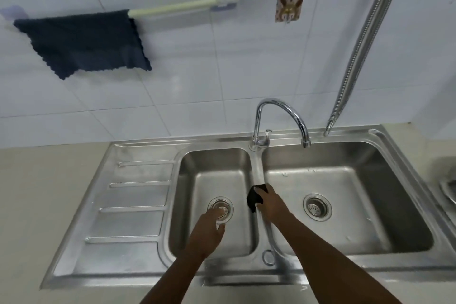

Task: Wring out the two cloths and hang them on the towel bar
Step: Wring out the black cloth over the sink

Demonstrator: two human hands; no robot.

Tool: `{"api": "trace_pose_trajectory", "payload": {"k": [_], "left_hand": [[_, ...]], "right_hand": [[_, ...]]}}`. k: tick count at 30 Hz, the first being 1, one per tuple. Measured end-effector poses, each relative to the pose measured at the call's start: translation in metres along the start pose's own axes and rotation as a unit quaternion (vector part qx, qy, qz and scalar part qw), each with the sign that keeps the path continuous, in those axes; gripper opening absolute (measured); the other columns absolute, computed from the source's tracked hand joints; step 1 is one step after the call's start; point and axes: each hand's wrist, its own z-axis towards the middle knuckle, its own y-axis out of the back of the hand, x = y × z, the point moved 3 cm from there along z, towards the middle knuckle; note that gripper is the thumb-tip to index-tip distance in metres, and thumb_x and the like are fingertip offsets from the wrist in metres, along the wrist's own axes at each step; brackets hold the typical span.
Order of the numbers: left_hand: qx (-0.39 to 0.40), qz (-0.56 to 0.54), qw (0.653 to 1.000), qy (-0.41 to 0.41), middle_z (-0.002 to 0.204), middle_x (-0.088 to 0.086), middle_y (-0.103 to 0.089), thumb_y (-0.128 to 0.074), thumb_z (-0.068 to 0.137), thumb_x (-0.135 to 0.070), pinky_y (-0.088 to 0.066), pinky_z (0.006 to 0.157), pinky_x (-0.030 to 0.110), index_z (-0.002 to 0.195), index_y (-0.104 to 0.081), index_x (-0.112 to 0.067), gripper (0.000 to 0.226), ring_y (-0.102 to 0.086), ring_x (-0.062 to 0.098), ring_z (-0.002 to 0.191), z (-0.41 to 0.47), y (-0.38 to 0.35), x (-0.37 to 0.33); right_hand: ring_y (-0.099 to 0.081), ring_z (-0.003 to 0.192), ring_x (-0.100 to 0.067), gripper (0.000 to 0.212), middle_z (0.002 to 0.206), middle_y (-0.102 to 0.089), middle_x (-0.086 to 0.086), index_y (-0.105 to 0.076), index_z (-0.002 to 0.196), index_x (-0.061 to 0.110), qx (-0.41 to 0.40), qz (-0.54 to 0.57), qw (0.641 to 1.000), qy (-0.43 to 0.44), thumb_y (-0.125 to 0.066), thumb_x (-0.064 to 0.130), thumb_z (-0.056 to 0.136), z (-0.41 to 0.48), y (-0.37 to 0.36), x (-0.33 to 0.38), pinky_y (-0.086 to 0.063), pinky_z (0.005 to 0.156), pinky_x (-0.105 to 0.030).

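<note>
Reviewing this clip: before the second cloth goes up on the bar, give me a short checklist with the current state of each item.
1. First cloth hung: ok. The blue cloth drapes over the left part of the bar.
2. Room left on the bar: ok. Its right stretch is bare.
3. Second cloth in hand: ok. The right hand grips the black cloth above the divider between the basins.
4. Left hand free to help wring: ok. It hovers over the left drain, apparently holding nothing.
5. Black cloth wrung out: cannot tell.
6. Tap off: ok. No stream visible.
</note>
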Motion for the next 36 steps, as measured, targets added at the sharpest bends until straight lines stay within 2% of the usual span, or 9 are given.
{"api": "trace_pose_trajectory", "payload": {"k": [4, 8, 12, 20, 23, 25, 29, 33, 36], "left_hand": [[-0.023, -0.045, 0.999, 0.007, 0.12, -0.004, -0.058, -0.061, 0.088, -0.017, -0.045, 0.1, 0.03, 0.119, -0.057, -0.021, 0.032, -0.057, 0.016, 0.11, -0.015, -0.003, 0.004], [-0.052, -0.084, 0.995, 0.004, 0.118, -0.006, -0.059, -0.063, 0.088, -0.014, -0.043, 0.095, 0.021, 0.117, -0.058, -0.02, 0.03, -0.058, 0.013, 0.108, -0.015, 0.005, -0.001], [-0.053, -0.116, 0.992, -0.023, 0.12, -0.006, -0.058, -0.065, 0.088, -0.022, -0.045, 0.095, 0.025, 0.12, -0.054, -0.021, 0.034, -0.057, 0.012, 0.111, -0.008, 0.026, -0.019], [0.083, -0.212, 0.972, -0.054, 0.142, -0.014, -0.031, -0.087, 0.066, -0.036, -0.036, 0.104, 0.024, 0.148, -0.02, -0.023, 0.106, -0.031, 0.005, 0.131, 0.012, 0.05, -0.071], [0.143, -0.284, 0.943, -0.096, 0.14, 0.0, -0.047, -0.089, 0.064, -0.022, -0.055, 0.096, 0.033, 0.139, -0.034, -0.024, 0.093, -0.053, 0.014, 0.123, 0.016, 0.054, -0.091], [0.164, -0.315, 0.928, -0.111, 0.129, 0.01, -0.059, -0.086, 0.068, -0.016, -0.054, 0.095, 0.047, 0.134, -0.044, -0.024, 0.079, -0.061, 0.025, 0.116, 0.016, 0.055, -0.097], [0.176, -0.266, 0.946, -0.063, 0.112, 0.013, -0.07, -0.075, 0.078, -0.027, -0.053, 0.091, 0.049, 0.12, -0.061, -0.018, 0.044, -0.066, 0.032, 0.103, 0.014, 0.056, -0.093], [0.223, -0.352, 0.909, 0.003, 0.104, 0.018, -0.064, -0.067, 0.085, -0.023, -0.055, 0.076, 0.038, 0.122, -0.057, -0.013, 0.039, -0.062, 0.031, 0.092, 0.013, 0.054, -0.088], [0.216, -0.373, 0.902, 0.029, 0.087, 0.017, -0.058, -0.063, 0.085, -0.021, -0.044, 0.05, 0.026, 0.12, -0.055, -0.017, 0.035, -0.055, 0.023, 0.066, 0.013, 0.059, -0.089]], "right_hand": [[-0.057, 0.087, -0.03, 0.022, 0.108, -0.042, -0.011, -0.056, 0.097, 0.013, -0.055, 0.038, 0.998, -0.006, -0.066, 0.007, 0.078, -0.001, 0.008, 0.007, -0.05, 0.072, -0.032], [-0.05, 0.072, -0.024, 0.032, 0.082, -0.045, -0.005, -0.045, 0.072, 0.018, -0.086, 0.089, 0.992, 0.034, -0.053, -0.01, 0.061, -0.003, 0.026, 0.009, -0.033, 0.055, -0.025], [-0.052, 0.07, -0.02, 0.03, 0.081, -0.06, -0.007, -0.054, 0.083, 0.011, -0.12, 0.172, 0.977, 0.048, -0.055, -0.012, 0.063, -0.032, 0.075, 0.034, -0.037, 0.057, -0.021], [-0.062, 0.078, -0.01, 0.029, 0.093, -0.066, 0.004, -0.061, 0.091, 0.023, -0.086, 0.258, 0.955, 0.118, -0.066, 0.0, 0.074, -0.096, 0.134, 0.082, -0.05, 0.067, -0.019], [-0.064, 0.083, -0.013, 0.031, 0.099, -0.064, 0.006, -0.065, 0.091, 0.026, -0.073, 0.288, 0.945, 0.139, -0.066, 0.0, 0.075, -0.112, 0.142, 0.097, -0.053, 0.07, -0.019], [-0.064, 0.087, -0.018, 0.033, 0.103, -0.061, 0.005, -0.064, 0.093, 0.028, -0.071, 0.308, 0.937, 0.146, -0.066, 0.001, 0.076, -0.117, 0.144, 0.101, -0.055, 0.074, -0.024], [-0.059, 0.077, -0.023, 0.032, 0.095, -0.058, -0.003, -0.051, 0.09, 0.025, -0.098, 0.343, 0.925, 0.13, -0.064, 0.001, 0.074, -0.112, 0.144, 0.093, -0.054, 0.069, -0.037], [-0.059, 0.082, -0.026, 0.022, 0.093, -0.056, -0.009, -0.051, 0.084, 0.02, -0.172, 0.273, 0.939, 0.115, -0.064, 0.004, 0.078, -0.099, 0.137, 0.08, -0.06, 0.071, -0.045], [-0.059, 0.101, -0.025, 0.027, 0.112, -0.047, -0.003, -0.057, 0.106, 0.018, -0.197, 0.168, 0.951, 0.169, -0.058, 0.001, 0.085, -0.1, 0.124, 0.075, -0.05, 0.087, -0.029]]}}
